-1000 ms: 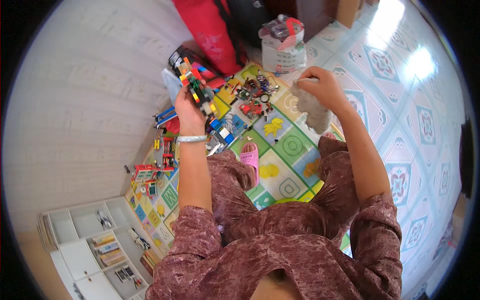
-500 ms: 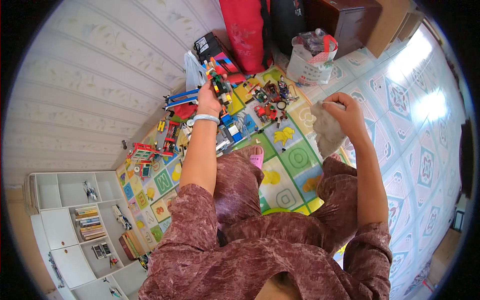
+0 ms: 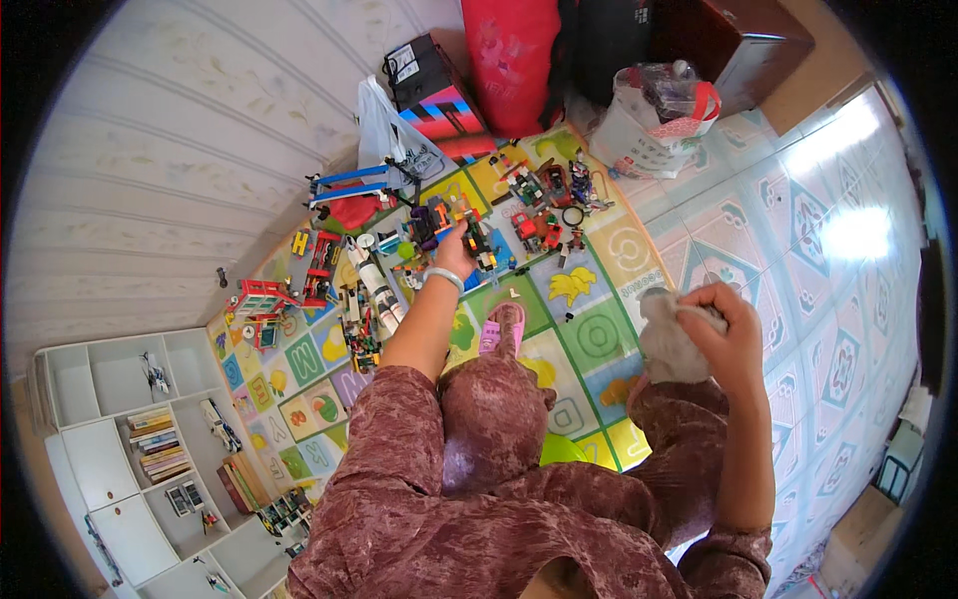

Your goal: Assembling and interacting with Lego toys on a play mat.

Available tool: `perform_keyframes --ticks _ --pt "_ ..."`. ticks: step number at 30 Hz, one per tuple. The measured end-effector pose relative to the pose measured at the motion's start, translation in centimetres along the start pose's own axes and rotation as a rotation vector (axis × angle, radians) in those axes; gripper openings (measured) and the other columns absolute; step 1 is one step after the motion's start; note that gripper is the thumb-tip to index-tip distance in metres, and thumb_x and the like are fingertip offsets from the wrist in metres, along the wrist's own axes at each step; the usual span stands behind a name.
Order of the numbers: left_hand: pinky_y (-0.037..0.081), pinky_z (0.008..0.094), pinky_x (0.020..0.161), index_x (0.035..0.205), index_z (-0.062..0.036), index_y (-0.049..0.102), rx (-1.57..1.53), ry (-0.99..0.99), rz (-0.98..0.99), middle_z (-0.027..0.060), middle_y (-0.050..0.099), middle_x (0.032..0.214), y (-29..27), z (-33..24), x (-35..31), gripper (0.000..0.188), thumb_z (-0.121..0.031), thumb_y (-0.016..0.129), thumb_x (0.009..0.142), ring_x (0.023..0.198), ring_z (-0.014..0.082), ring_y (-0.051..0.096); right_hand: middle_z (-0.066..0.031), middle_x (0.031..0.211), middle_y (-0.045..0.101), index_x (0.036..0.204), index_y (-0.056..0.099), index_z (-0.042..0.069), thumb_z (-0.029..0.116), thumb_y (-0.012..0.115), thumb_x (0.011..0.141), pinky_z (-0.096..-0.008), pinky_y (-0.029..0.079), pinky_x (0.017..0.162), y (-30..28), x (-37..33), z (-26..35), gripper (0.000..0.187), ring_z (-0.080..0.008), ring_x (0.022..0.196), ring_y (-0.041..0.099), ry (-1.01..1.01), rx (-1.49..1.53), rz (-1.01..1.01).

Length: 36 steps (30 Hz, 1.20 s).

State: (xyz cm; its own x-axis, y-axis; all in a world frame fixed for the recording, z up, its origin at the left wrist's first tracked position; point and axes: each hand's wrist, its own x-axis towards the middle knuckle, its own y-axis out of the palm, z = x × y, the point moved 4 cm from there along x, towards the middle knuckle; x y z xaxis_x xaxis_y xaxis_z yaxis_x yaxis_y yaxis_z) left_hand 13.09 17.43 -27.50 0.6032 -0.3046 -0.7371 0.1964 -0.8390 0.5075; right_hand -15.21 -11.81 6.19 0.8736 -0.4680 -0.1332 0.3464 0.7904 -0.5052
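Observation:
My left hand [image 3: 454, 254] is closed around a small toy brick model [image 3: 480, 246], dark with orange and light pieces, low over the other brick toys on the play mat. Off to the right, above the mat's edge, my right hand [image 3: 722, 329] pinches a grey cloth [image 3: 671, 345] that hangs down from the fingers. Close to my left hand are a purple-and-black brick piece [image 3: 427, 222] and a long white rocket-like model [image 3: 373, 284]. A red toy vehicle [image 3: 539, 232] sits beyond it to the right.
A colourful mat [image 3: 596, 314] covers the floor by the wall. Red-and-white brick buildings [image 3: 265, 299] stand at left, near a white shelf unit [image 3: 110, 454] with books. At the back are a white plastic bag [image 3: 384, 125], a red bag [image 3: 511, 70] and a filled carrier bag [image 3: 639, 130].
My left hand has come down and nearer with the brick model, to the level of the other toys. My right hand has lowered with the cloth, and the view has shifted.

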Motion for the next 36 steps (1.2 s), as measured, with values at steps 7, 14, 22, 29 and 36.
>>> perform_keyframes --ticks 7,14,22,29,36 --pt "0.053 0.0408 0.074 0.106 -0.0106 0.059 0.063 0.04 -0.092 0.0031 0.062 0.088 -3.1 3.1 5.8 0.015 -0.022 0.054 0.099 0.079 0.022 0.063 -0.0076 0.079 0.062 0.083 0.065 0.003 0.007 0.071 0.071 -0.0297 0.047 0.071 1.9 -0.8 0.6 0.015 -0.0196 0.075 0.062 0.056 -0.052 0.09" --pt "0.051 0.044 0.072 0.116 -0.0145 0.059 0.505 0.072 -0.227 0.0045 0.063 0.107 -1.6 6.8 9.0 0.022 -0.019 0.056 0.094 0.09 0.0226 0.064 -0.0084 0.079 0.06 0.081 0.063 0.001 0.001 0.07 0.067 -0.0288 0.046 0.07 2.1 -0.9 0.5 0.016 -0.0194 0.074 0.06 0.147 -0.06 0.121" --pt "0.042 0.0353 0.061 0.101 -0.001 0.065 0.594 0.263 -0.252 0.0035 0.06 0.078 -3.1 7.5 12.1 0.022 -0.021 0.058 0.093 0.069 0.0151 0.053 -0.0083 0.078 0.059 0.079 0.062 0.0 -0.001 0.067 0.063 -0.0282 0.045 0.07 2.9 -0.2 -0.1 0.017 -0.0183 0.073 0.059 0.173 -0.032 0.112" --pt "0.047 0.0344 0.078 0.11 0.0024 0.065 0.659 0.254 -0.315 0.0098 0.068 0.096 -2.4 7.3 10.5 0.026 -0.016 0.056 0.093 0.086 0.0195 0.061 -0.0082 0.078 0.058 0.079 0.062 0.0 0.0 0.066 0.063 -0.0285 0.044 0.07 3.3 0.1 -0.4 0.017 -0.0189 0.074 0.058 0.214 -0.025 0.112" --pt "0.048 0.0343 0.073 0.114 0.0014 0.063 0.798 0.4 -0.219 0.0119 0.067 0.09 -2.1 7.2 9.5 0.032 -0.009 0.061 0.084 0.083 0.024 0.063 -0.0077 0.078 0.058 0.079 0.062 0.001 -0.001 0.065 0.061 -0.0285 0.044 0.071 3.7 0.0 -0.9 0.017 -0.0191 0.075 0.058 0.238 -0.024 0.095"
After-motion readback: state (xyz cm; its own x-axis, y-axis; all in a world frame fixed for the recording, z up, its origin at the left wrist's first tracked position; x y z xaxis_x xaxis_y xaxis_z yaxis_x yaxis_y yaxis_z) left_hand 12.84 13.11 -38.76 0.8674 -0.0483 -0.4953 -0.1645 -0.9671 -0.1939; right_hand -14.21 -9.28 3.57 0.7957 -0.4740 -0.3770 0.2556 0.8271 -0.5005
